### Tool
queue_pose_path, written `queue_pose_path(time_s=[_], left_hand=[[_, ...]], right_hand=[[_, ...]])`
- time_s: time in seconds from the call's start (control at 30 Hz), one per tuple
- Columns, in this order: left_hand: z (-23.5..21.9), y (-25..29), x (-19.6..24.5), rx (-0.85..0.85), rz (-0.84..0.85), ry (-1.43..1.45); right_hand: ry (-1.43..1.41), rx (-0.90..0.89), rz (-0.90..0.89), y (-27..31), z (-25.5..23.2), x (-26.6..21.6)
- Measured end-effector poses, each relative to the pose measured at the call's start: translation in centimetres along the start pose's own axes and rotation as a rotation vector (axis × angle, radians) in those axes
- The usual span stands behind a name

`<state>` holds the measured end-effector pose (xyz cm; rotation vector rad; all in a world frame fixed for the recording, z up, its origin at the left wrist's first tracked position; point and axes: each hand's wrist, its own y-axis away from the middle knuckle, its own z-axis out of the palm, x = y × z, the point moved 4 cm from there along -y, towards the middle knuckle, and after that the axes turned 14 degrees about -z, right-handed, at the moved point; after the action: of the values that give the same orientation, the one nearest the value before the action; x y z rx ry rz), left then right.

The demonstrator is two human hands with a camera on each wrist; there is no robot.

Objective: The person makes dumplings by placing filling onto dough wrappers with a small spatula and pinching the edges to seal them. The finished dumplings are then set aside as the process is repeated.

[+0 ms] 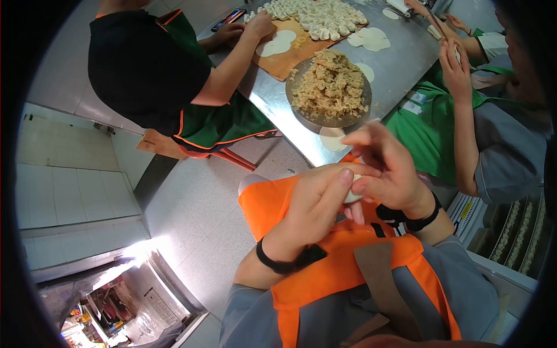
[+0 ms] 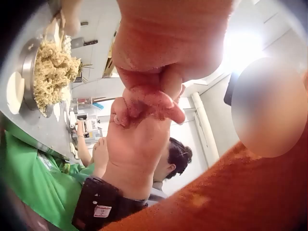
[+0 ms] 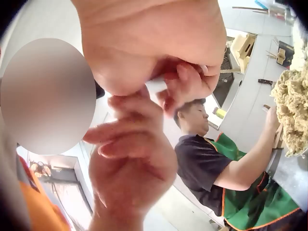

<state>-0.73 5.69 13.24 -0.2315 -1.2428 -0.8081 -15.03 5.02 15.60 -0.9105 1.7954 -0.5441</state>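
Note:
A pale dough dumpling (image 1: 353,196) sits between my two hands, in front of the orange apron, partly covered by fingers. My left hand (image 1: 316,203) holds it from the left, thumb laid against its near side. From the right, my right hand (image 1: 391,171) pinches its edge between thumb and curled forefinger. Seen in the left wrist view, the right hand (image 2: 139,139) faces the left palm, fingertips meeting it. The right wrist view has the left hand (image 3: 132,154) below the right one, with a sliver of white dough between them.
A metal bowl (image 1: 299,116) heaped with filling (image 1: 331,87) stands on the steel table (image 1: 272,110). Round wrappers (image 1: 371,39) lie around it. Many folded dumplings (image 1: 325,17) cover a wooden board (image 1: 278,71). People in green aprons work at left and right; a phone (image 1: 228,20) lies behind.

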Motion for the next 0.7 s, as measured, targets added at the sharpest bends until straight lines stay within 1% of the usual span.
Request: queue_pose_path(time_s=[0.1,0.13,0.2,0.23,0.3,0.37,0.4,0.43,0.47,0.53,0.63,0.67,0.7], left_hand=[[0.2,0.6,0.1,-0.067,0.016,-0.019],[0.2,0.6,-0.1,-0.082,0.024,-0.016],[0.1,0.3,-0.3,0.028,0.223,-0.179],[0.1,0.1,-0.5,0.082,0.322,-0.26],[0.2,-0.1,-1.2,0.239,0.544,-0.55],[0.1,-0.2,-1.5,0.196,0.538,-0.525],[-0.2,-0.3,-1.8,0.073,0.419,-0.353],[-0.1,-0.5,-1.9,-0.051,0.298,-0.182],[0.0,-0.6,-1.7,0.0,0.221,-0.077],[0.7,-0.6,-0.9,0.104,0.067,0.132],[0.2,-0.6,0.1,0.188,-0.001,-0.065],[-0.5,-0.6,0.0,0.109,-0.004,-0.06],[-0.6,-1.0,-0.2,0.118,0.051,-0.085]], right_hand=[[-0.102,-0.095,0.009,1.2,0.7,0.3],[-0.072,-0.114,-0.005,1.5,0.9,0.3],[-0.018,-0.074,-0.075,1.9,1.5,0.5],[0.007,-0.096,-0.084,2.0,1.6,0.5],[0.056,-0.141,-0.106,2.2,1.6,0.5],[0.057,-0.117,-0.136,2.5,1.7,0.7],[0.06,-0.104,-0.15,2.6,1.6,0.6],[-0.002,-0.076,0.008,2.7,1.4,0.7],[-0.065,-0.046,0.163,2.7,1.1,0.4],[-0.172,0.009,0.334,2.3,0.7,-0.1],[-0.306,0.088,0.388,1.5,0.6,-0.6],[-0.127,0.038,0.264,1.7,0.6,-0.5],[-0.077,0.027,0.231,1.6,0.5,-0.5]])
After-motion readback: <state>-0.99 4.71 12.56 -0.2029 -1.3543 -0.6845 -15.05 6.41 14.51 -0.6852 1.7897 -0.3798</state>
